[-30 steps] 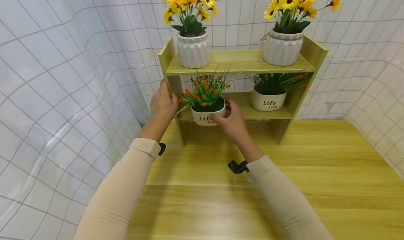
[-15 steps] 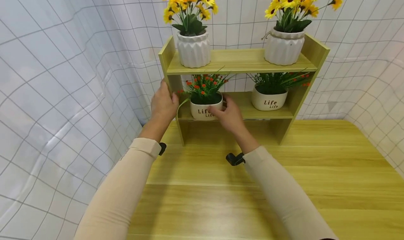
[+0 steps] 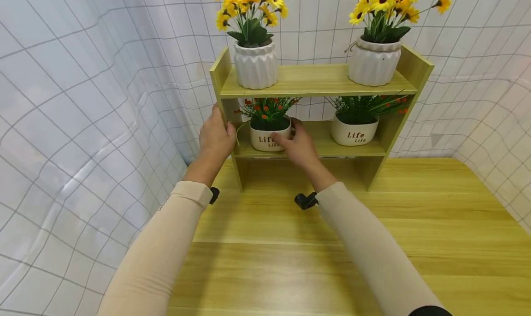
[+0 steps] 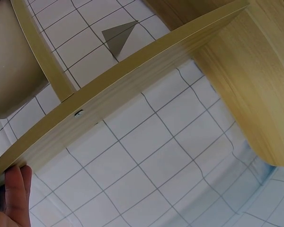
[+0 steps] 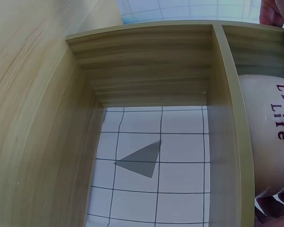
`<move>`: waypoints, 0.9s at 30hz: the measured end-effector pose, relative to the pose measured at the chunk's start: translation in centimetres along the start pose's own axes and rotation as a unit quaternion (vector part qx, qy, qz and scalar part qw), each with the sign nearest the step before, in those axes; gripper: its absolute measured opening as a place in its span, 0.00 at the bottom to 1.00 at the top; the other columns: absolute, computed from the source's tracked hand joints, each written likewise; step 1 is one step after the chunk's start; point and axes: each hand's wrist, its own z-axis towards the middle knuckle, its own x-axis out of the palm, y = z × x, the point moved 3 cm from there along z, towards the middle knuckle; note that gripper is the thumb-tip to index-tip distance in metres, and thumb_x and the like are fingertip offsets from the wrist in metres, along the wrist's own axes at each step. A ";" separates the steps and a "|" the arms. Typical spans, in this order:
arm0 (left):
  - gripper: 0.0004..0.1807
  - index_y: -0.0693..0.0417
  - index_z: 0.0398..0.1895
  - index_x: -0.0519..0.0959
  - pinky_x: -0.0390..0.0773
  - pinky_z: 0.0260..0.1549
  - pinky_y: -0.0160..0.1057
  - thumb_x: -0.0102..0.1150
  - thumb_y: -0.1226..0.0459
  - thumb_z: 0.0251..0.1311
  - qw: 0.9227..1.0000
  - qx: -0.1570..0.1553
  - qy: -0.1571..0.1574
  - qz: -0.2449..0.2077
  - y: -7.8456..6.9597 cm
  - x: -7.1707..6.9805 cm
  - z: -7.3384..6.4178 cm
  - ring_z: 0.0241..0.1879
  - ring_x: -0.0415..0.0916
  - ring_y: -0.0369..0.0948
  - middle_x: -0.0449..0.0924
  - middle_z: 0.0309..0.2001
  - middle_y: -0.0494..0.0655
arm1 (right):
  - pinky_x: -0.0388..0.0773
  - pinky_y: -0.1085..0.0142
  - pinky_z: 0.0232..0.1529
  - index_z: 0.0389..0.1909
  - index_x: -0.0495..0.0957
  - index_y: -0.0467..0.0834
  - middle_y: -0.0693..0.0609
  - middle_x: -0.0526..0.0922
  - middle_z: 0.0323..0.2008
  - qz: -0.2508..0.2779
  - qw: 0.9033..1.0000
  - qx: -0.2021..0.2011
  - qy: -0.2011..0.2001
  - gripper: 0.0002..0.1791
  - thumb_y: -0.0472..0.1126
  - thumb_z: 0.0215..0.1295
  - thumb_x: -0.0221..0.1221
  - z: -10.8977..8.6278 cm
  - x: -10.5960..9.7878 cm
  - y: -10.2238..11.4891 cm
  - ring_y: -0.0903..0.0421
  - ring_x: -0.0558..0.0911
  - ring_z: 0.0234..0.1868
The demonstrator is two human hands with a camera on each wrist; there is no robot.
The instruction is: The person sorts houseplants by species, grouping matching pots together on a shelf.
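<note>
My right hand (image 3: 299, 145) grips a white oval flowerpot (image 3: 258, 140) with red artificial flowers, thumb on its lettered front and fingers round its right side. The pot is at the left of the middle board of a small wooden shelf (image 3: 311, 93); in the right wrist view the pot's wall (image 5: 262, 142) shows close behind the board's front edge. The flower tops are partly hidden by the upper board. My left hand (image 3: 216, 134) holds the shelf's left side panel. In the left wrist view its fingers (image 4: 16, 191) lie against that panel's outer face.
A matching pot (image 3: 354, 130) with greenery stands at the right of the middle board. Two white ribbed pots, left (image 3: 256, 67) and right (image 3: 374, 63), hold yellow flowers on top. A wooden table (image 3: 435, 223) bears the shelf, with gridded curtain (image 3: 83, 122) around.
My right hand has carried the red-flowered pot back and slightly down onto the middle board, further under the upper board. My left hand has kept its place on the side panel.
</note>
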 end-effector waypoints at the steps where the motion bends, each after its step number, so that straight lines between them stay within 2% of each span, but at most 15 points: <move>1: 0.25 0.61 0.66 0.63 0.73 0.44 0.64 0.51 0.63 0.67 1.000 -0.002 0.001 0.001 0.0 0.0 0.0 0.47 0.77 0.67 0.78 0.52 0.66 | 0.75 0.54 0.56 0.75 0.57 0.44 0.43 0.68 0.68 0.000 1.000 -0.001 0.000 0.47 0.58 0.62 0.65 0.1 0.1 0.0 0.47 0.75 0.61; 6: 0.25 0.61 0.65 0.63 0.73 0.44 0.64 0.52 0.64 0.67 1.000 -0.007 0.003 0.003 0.2 0.1 -0.1 0.48 0.77 0.66 0.78 0.52 0.66 | 0.75 0.54 0.56 0.75 0.56 0.44 0.43 0.68 0.68 0.008 1.000 -0.006 0.001 0.46 0.57 0.63 0.65 0.6 0.4 -0.2 0.48 0.75 0.60; 16: 0.26 0.61 0.67 0.63 0.74 0.43 0.64 0.51 0.63 0.67 1.000 0.005 -0.007 0.000 0.1 0.0 -0.2 0.47 0.77 0.67 0.79 0.52 0.66 | 0.75 0.54 0.56 0.76 0.55 0.42 0.41 0.66 0.69 0.011 1.000 -0.011 0.001 0.45 0.54 0.64 0.64 1.3 0.6 0.0 0.46 0.73 0.62; 27: 0.25 0.61 0.67 0.63 0.75 0.44 0.63 0.50 0.63 0.69 1.000 -0.011 0.012 -0.003 0.2 0.2 -0.4 0.48 0.77 0.66 0.78 0.53 0.66 | 0.75 0.54 0.56 0.76 0.55 0.43 0.42 0.66 0.69 0.001 1.000 -0.008 -0.006 0.45 0.55 0.64 0.64 1.6 0.7 -0.1 0.46 0.73 0.63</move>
